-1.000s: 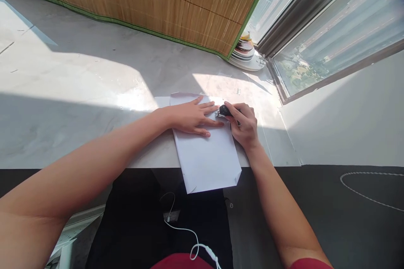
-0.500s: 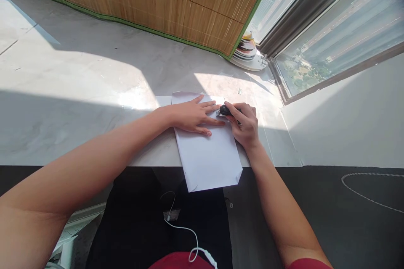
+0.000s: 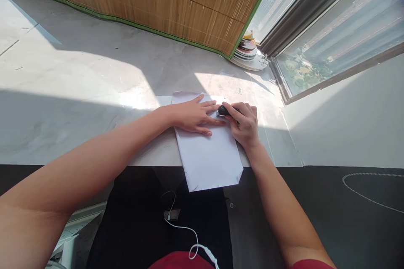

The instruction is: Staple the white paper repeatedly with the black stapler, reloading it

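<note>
At far left, a pale countertop (image 3: 47,71) is running across the view, with sunlight and shadow falling over it in sharp-edged patches. Behind it, a bamboo blind (image 3: 151,4) with green edging is hanging from the left edge to beyond centre.

The left hand (image 3: 194,115) is lying palm down on a white paper (image 3: 210,155), its fingers spread and gripping nothing. The paper is resting at the front of the countertop, its near end projecting past the edge; both near corners are showing folds. Below, a white cable (image 3: 183,228) is trailing over dark clothing (image 3: 132,218).

Just beside the left fingertips, a black stapler (image 3: 223,110) is sitting over the upper right part of the paper, its metal front end pointing left. Whether its mouth is closing around the paper cannot be determined. The right hand (image 3: 245,124) is pinching the stapler, with fingers and thumb wrapping its body.

Further right, a stack of plates (image 3: 246,53) is standing in the corner, beside the blind's lower end. A dark-framed window (image 3: 341,38) is admitting daylight above a white wall (image 3: 353,126). At far right, a thin cord (image 3: 362,174) is curving over a dark surface (image 3: 315,201).
</note>
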The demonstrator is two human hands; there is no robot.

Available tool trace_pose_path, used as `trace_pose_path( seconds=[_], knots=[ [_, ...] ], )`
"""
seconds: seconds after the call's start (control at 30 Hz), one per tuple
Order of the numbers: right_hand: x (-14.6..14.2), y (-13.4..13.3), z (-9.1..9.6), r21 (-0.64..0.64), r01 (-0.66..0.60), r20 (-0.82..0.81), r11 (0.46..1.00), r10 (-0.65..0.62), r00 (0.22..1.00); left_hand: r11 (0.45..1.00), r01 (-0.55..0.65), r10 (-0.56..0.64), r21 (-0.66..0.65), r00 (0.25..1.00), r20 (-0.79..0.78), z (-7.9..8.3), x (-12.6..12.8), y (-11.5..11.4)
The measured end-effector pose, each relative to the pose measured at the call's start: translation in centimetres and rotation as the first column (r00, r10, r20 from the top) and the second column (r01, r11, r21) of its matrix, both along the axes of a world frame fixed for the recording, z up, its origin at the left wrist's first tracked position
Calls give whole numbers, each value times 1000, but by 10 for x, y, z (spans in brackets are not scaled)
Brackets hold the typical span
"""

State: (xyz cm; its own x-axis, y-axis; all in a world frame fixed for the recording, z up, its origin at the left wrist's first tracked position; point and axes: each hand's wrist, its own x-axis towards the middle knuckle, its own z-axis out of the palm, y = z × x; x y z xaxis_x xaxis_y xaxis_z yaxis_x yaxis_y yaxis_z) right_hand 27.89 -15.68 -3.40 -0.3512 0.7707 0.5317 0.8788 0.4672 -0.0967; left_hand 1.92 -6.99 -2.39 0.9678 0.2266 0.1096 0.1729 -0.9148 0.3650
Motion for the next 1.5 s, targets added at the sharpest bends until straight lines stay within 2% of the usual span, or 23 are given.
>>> trace_pose_path(
  seconds=[0.17, 0.37, 0.6, 0.83, 0.97, 1.13, 1.23, 1.33, 1.4, 1.43, 1.5],
  knots=[
    [-9, -5, 5, -28, 58, 56, 998, -57, 997, 1000, -7, 7, -26, 1000, 18, -1, 0, 1],
    [-17, -7, 4, -36, 67, 74, 997, -64, 995, 999, -11, 10, -40, 1000, -13, 0, 0, 0],
    [-11, -4, -1, 8, 143, -70, 990, -142, 987, 998, -10, 10, -57, 1000, -6, 3, -3, 2],
    [-7, 0, 1, -24, 203, -173, 979, -204, 964, 999, -14, 13, -40, 999, -37, 4, -6, 4],
    [-5, 3, 0, -35, 293, -241, 955, -293, 925, 998, -21, 20, -52, 999, -28, 4, -11, 10],
    [0, 10, -9, 5, 455, -344, 890, -426, 837, 997, -43, 40, -58, 998, -58, 5, -15, 16],
    [2, 13, -14, 12, 492, -365, 871, -454, 813, 997, -55, 51, -56, 996, -79, 6, -15, 15],
    [1, 13, -14, -43, 506, -363, 862, -485, 796, 999, -51, 51, -13, 998, -37, 7, -14, 13],
    [0, 13, -12, -96, 509, -364, 855, -506, 782, 995, -92, 90, 33, 995, 53, 8, -17, 14],
    [-1, 12, -10, -115, 507, -371, 854, -510, 776, 987, -151, 144, 50, 983, 112, 9, -21, 14],
    [-3, 11, -7, -126, 492, -406, 862, -497, 767, 931, -362, 343, 49, 912, 226, 12, -34, 16]
  ],
)
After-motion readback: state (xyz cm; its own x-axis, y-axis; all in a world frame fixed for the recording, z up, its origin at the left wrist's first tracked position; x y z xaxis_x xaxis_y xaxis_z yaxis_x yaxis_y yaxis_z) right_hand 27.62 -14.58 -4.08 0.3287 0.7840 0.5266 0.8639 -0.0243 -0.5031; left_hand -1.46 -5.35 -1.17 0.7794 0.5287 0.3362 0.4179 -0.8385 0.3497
